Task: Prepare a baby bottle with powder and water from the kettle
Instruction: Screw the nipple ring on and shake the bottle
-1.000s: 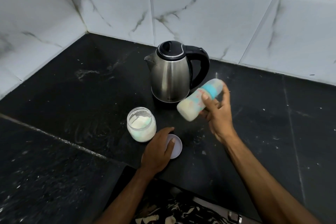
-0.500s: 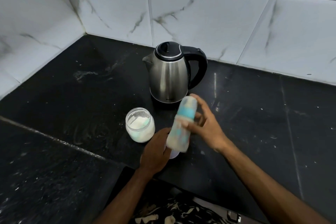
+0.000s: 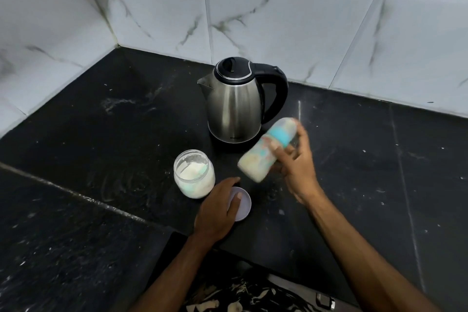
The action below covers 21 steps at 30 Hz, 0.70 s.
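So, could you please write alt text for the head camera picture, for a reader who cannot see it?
A person's right hand grips a tilted, motion-blurred baby bottle of milky liquid above a black counter. The left hand rests on a round lid beside an open jar of white powder, with a steel kettle behind.

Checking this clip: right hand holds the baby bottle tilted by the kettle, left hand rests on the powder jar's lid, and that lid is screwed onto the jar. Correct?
Not quite. The head view shows the lid lying on the counter beside the open powder jar, under the left hand. The right hand does hold the tilted baby bottle by the kettle.
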Motion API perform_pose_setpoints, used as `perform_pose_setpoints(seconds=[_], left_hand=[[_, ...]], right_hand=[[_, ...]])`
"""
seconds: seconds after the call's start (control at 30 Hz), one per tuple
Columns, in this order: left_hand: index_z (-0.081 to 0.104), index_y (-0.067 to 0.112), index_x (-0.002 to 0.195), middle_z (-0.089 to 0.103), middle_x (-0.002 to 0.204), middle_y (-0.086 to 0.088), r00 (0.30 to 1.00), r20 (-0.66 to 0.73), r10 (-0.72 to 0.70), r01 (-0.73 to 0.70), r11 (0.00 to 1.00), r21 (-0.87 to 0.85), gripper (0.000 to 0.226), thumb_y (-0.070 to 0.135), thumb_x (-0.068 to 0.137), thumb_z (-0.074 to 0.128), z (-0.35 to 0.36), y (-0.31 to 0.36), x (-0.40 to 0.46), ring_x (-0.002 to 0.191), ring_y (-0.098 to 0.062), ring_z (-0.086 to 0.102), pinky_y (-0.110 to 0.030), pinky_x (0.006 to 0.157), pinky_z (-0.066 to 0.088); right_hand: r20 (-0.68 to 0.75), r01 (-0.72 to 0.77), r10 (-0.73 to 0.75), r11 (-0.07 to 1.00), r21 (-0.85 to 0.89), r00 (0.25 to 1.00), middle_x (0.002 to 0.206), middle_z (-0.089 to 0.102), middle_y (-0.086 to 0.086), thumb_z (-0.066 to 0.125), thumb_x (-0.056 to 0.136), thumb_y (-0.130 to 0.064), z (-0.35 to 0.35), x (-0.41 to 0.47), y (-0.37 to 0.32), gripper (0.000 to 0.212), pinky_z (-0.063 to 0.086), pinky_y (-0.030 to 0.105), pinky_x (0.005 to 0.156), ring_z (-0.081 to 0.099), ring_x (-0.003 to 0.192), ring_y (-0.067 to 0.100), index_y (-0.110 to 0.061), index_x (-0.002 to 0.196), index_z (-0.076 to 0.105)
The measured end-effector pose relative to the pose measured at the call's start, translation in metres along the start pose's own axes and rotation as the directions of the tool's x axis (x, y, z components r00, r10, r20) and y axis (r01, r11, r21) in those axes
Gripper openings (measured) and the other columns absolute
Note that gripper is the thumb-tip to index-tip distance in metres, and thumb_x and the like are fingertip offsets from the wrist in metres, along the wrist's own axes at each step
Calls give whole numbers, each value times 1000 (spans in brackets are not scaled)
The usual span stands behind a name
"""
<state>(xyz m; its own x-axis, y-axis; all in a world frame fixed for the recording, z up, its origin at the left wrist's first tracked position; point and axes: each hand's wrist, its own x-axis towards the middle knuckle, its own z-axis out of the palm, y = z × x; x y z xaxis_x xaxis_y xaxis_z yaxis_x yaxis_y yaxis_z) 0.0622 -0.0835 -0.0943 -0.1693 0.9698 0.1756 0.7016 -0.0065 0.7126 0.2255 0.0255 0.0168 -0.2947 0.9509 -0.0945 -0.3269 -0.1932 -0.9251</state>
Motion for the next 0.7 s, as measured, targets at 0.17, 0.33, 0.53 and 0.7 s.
perform_pose_setpoints(seconds=[0.17, 0.33, 0.53, 0.7], left_hand=[[54, 20, 129, 55, 124, 11, 1000, -15, -22, 22, 999, -28, 41, 37, 91, 51, -3, 3, 0, 113, -8, 52, -5, 95, 31], [51, 20, 134, 56, 134, 6, 1000, 5, 10, -10, 1000, -16, 43, 39, 97, 41, 0, -2, 1, 122, -7, 51, -16, 105, 33], [54, 13, 132, 50, 126, 13, 999, -3, 46, -46, 999, -13, 47, 36, 93, 44, -3, 4, 2, 113, 3, 46, 2, 98, 21], [52, 20, 134, 56, 134, 8, 1000, -17, 17, -18, 1000, -17, 43, 40, 98, 40, 2, -3, 1, 123, -5, 50, -19, 106, 35]], right_hand=[[195, -39, 76, 981, -189, 978, 123, 61, 15, 86, 71, -24, 0, -14, 11, 85, 59, 43, 77, 68, 106, 30, -38, 138, 37], [2, 23, -23, 1000, -17, 1000, 108, 71, 4, 88, 64, -30, -6, 0, -2, 92, 61, 45, 73, 70, 98, 26, -29, 140, 37], [284, -29, 114, 957, -287, 952, 121, 62, 15, 84, 73, -14, -8, -11, 8, 86, 59, 40, 75, 69, 103, 28, -35, 141, 35], [-58, 39, -36, 998, 51, 998, 111, 68, 4, 73, 80, -14, -7, 6, -4, 74, 60, 43, 73, 68, 100, 22, -26, 142, 35]])
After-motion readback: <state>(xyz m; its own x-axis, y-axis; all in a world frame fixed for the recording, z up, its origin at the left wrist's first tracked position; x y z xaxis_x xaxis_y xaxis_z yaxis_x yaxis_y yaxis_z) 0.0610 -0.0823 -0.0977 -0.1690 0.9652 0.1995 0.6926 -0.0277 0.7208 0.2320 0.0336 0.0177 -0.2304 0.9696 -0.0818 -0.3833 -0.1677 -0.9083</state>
